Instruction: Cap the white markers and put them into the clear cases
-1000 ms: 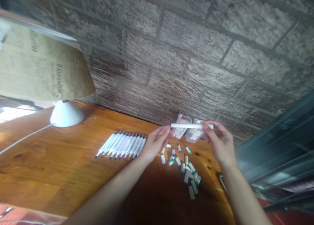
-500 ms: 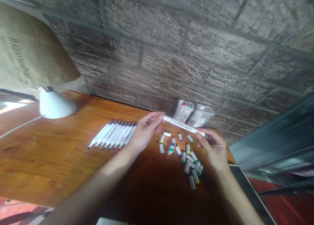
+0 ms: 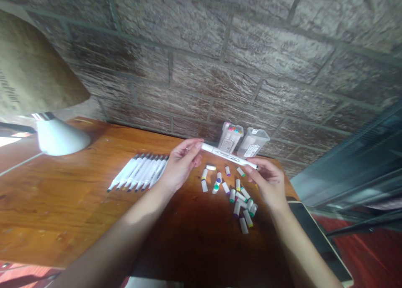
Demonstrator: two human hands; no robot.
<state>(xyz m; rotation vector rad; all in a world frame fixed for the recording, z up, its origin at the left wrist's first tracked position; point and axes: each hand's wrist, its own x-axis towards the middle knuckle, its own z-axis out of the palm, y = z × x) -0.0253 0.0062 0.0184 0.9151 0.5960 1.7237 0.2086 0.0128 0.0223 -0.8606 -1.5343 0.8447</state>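
A white marker with dark print is stretched between my hands above the table. My left hand pinches its white-capped left end. At the other end, the fingers of my right hand close around the dark-tipped end. Below the marker lie several loose white caps with green, purple, yellow and blue ends, some in a heap. To the left of my left hand, several uncapped white markers rest side by side in a row, partly hidden by that hand.
Two clear plastic cases stand by the brick wall: one holds colourful-ended markers, the other shows none. A lamp stands at the left of the wooden table. A dark tablet-like slab lies at the right edge.
The view has shifted slightly, so the scene sits a little further left. Both hands still hold the marker in much the same way, its right end drawn slightly further into the right fingers.
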